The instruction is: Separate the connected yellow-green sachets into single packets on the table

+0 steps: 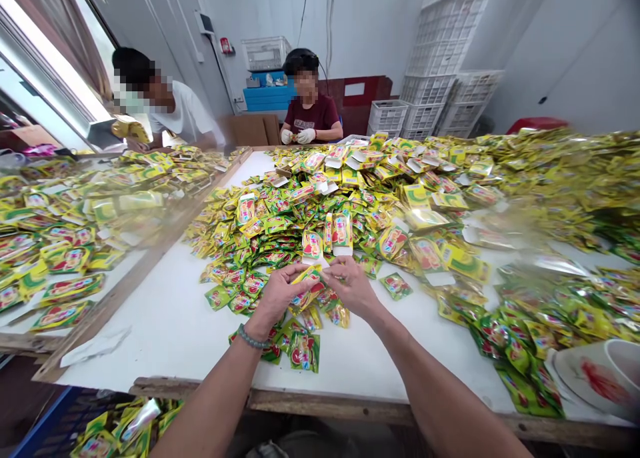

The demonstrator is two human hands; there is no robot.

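Note:
My left hand [281, 294] is closed on a small yellow-green printed box [306, 289], thumb across its front. At the box's upper end, my right hand [351, 283] has its fingers pinched together by a white flap. Whether those fingertips also hold a packet is too small to make out. Just beyond my hands, two similar boxes [343, 231] stand upright against a heap of green and yellow packets [270, 238]. Several loose packets [304, 350] lie beneath and in front of my hands on the white tabletop [185, 325].
More boxes and packets are piled to the right, beside a white mug [597, 377] with a red flower. A wooden strip [150, 251] divides the table at left. Below is a blue crate [50, 425] of packets. Two people [311, 115] sit across, near stacked white crates [430, 78].

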